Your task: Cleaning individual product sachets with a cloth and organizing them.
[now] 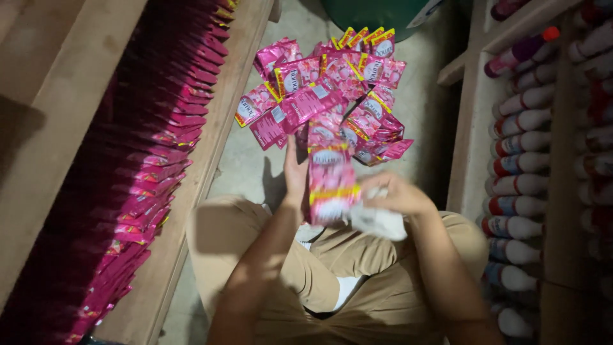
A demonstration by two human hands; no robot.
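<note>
My left hand [295, 172] holds up a stack of pink sachets [331, 182] from behind, fingers along its back. My right hand [391, 195] grips the lower right edge of the same stack, together with a white cloth or wrapper [378, 222] that hangs below it. Both hands are raised above my lap in tan trousers [357, 281]. A loose pile of pink sachets [325, 92] with yellow trim lies on the grey floor just beyond the hands.
A long row of pink sachets [150, 166] stands packed upright on a wooden shelf [57, 121] at the left. White bottles [520, 163] with coloured labels lie in rows on a shelf at the right. A green container [377, 16] stands at the top.
</note>
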